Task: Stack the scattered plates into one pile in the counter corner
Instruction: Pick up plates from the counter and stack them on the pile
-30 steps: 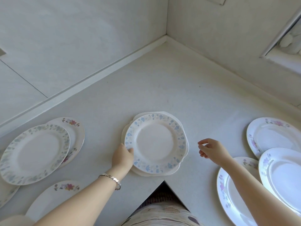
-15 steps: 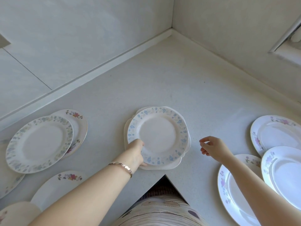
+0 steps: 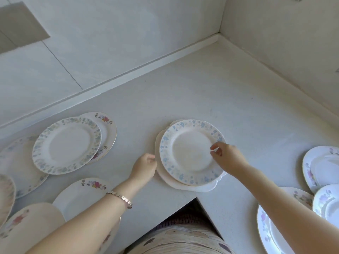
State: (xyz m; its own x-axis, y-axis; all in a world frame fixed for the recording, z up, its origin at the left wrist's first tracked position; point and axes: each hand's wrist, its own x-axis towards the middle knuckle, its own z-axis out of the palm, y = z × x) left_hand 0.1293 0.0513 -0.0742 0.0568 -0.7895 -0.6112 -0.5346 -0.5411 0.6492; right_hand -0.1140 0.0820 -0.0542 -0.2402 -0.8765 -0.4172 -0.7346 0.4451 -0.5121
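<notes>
Near the front notch of the pale, finely speckled counter (image 3: 211, 85), your two-plate pile sits well apart from the far corner (image 3: 218, 37) where the smooth tiled walls meet. On top lies a round glossy plate with a blue flower rim (image 3: 190, 153), nested flat on a scalloped white plate (image 3: 201, 188) whose wavy edge shows along the left and front. Your left hand (image 3: 145, 167) has its fingers curled against the left rim of the scalloped white plate, gripping its edge; the thumb is hidden, so you cannot tell how far it reaches under. Your right hand (image 3: 228, 157) is over the right rim of the blue-rimmed plate, thumb and forefinger bent and slightly apart above its shallow well; you cannot tell whether they touch the glaze. A metal link bracelet (image 3: 120, 197) circles your left wrist. To your left, a leaf-bordered plate (image 3: 67, 145) overlaps a gold-edged plate with a red flower (image 3: 108, 128), and a rose-printed plate (image 3: 86, 194) lies nearer you beside others partly cut off. To your right, a plate with pink sprigs (image 3: 322, 165) lies near two overlapping plates with purple blooms (image 3: 266, 228). Striped fabric (image 3: 179, 241) shows below the notch.
</notes>
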